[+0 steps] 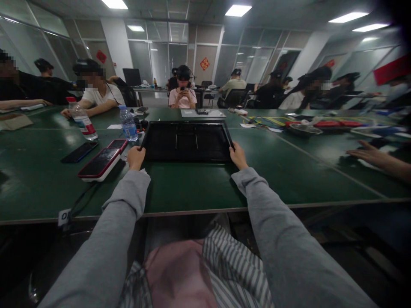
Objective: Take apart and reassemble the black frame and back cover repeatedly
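Note:
A wide black rectangular panel [208, 143] with a raised rim is held at the green table, in front of me. It could be a tray or a screen; I cannot tell which. Two thin pale lines show near its middle. My left hand [136, 158] is closed around its left edge, thumb on top. At the opposite edge, my right hand [238, 156] grips the rim in the same way. Just left of my left hand lie a red-edged phone on a white block [100, 163] and a smaller red-edged device [117, 144].
A red-capped bottle [84, 120], a blue-capped water bottle [129, 125] and a dark phone [79, 152] are on the green table [192, 186] at left. Cables and a clear plastic bowl [303, 128] lie at right. Another person's hand [372, 154] reaches in from the right.

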The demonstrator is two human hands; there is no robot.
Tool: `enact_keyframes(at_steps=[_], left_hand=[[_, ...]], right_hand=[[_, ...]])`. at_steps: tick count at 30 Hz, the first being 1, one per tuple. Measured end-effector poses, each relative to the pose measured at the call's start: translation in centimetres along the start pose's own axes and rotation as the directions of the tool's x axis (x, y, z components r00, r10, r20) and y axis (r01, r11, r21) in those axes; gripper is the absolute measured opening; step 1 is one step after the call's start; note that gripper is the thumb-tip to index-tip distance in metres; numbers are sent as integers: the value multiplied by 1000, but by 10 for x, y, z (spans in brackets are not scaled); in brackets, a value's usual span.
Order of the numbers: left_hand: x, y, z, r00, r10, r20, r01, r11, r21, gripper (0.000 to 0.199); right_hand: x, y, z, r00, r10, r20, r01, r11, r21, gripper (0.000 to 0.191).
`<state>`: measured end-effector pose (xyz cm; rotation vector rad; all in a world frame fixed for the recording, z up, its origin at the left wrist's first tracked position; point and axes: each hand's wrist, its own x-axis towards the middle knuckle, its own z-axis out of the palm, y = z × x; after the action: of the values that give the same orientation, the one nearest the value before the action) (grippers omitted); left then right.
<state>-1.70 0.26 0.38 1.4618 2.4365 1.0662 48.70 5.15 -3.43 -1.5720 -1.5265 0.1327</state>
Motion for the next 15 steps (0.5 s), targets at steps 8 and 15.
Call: enact_keyframes(at_steps=[8,15], left_hand=[[6,-8,7,999,42,25,-42,999,-2,43],[1,-5,5,998,62,-4,-62,997,-46,43]], right_hand=[[2,5,4,1000,15,5,-15,1000,-1,54],[1,1,0,999,52,3,-52,999,-12,53]])
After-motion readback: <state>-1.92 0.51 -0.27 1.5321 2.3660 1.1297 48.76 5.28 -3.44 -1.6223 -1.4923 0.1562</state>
